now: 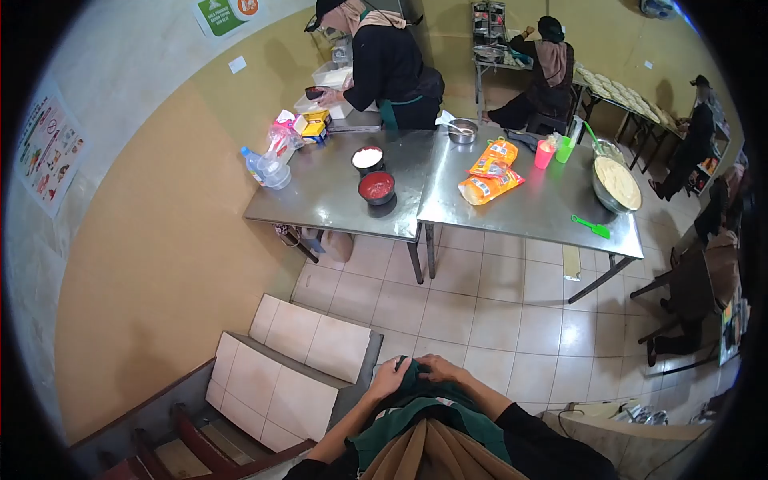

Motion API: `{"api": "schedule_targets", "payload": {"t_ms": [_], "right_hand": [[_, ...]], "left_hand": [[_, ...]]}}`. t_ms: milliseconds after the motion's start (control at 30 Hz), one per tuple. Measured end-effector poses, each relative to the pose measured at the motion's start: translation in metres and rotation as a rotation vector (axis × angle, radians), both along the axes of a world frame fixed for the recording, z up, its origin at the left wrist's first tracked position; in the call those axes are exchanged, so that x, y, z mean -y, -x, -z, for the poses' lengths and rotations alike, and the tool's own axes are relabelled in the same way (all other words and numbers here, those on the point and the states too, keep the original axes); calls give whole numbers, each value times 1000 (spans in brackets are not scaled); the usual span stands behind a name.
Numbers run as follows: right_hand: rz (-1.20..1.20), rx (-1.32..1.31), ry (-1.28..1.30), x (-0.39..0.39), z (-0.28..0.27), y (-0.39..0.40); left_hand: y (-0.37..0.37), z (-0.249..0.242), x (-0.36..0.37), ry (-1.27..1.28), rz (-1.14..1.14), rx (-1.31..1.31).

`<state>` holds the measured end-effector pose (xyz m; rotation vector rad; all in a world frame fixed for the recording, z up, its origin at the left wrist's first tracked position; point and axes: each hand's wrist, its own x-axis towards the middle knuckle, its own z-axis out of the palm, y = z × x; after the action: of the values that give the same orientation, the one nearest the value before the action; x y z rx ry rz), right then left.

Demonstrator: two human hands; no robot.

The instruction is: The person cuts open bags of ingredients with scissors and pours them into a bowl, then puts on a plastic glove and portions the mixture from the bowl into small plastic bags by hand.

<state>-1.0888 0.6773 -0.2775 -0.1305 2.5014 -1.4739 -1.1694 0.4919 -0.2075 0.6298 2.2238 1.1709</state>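
**Hands bunched on green apron at waist**

Left hand (390, 376) and right hand (438, 369) sit together at the person's front, both closed on a fold of the green apron (416, 400), fingers curled into the cloth. Apron hangs against the body, low in view, over tiled floor (480, 312). Well apart, a steel bench (336, 200) carries a red sauce bowl (376, 186), a white bowl (367, 157) and orange packets (490, 172). Another person (384, 64) works behind the bench.
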Motion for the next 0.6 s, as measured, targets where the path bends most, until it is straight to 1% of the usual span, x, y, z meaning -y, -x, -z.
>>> {"api": "schedule_targets", "payload": {"t_ms": [33, 67, 100, 133, 167, 200, 267, 300, 333, 367, 400, 467, 533, 600], "right_hand": [[3, 48, -16, -6, 4, 7], [9, 96, -32, -12, 8, 14], [192, 52, -49, -16, 1, 14], [208, 41, -83, -27, -3, 17], [243, 32, -124, -44, -7, 20], [293, 25, -174, -64, -10, 21], [358, 29, -289, -104, -8, 20], [393, 34, -337, -116, -6, 19], [483, 100, -345, -124, -1, 9], [585, 153, -352, -139, 6, 2], [686, 206, -372, -161, 6, -1], [804, 291, -341, -174, 1, -24], [987, 329, -296, -185, 2, -50], [1164, 324, -248, -183, 3, -78]], "left_hand": [[7, -10, -17, -45, 3, 10], [16, -18, -28, 10, -11, -21], [25, -25, -35, 68, -21, -48], [35, -31, -38, 129, -20, -71], [48, -35, -41, 51, -3, -132], [62, -50, -48, 71, 33, -98], [86, -34, -59, 59, 64, -63], [98, -29, -76, 83, 129, -39], [109, -27, -87, 121, 195, -15], [130, -33, -106, 155, 268, -10], [142, -52, -136, 101, 326, -70], [168, -58, -183, 156, 484, -8], [188, -44, -233, 130, 654, -44], [188, -31, -282, 73, 864, -107]]}}
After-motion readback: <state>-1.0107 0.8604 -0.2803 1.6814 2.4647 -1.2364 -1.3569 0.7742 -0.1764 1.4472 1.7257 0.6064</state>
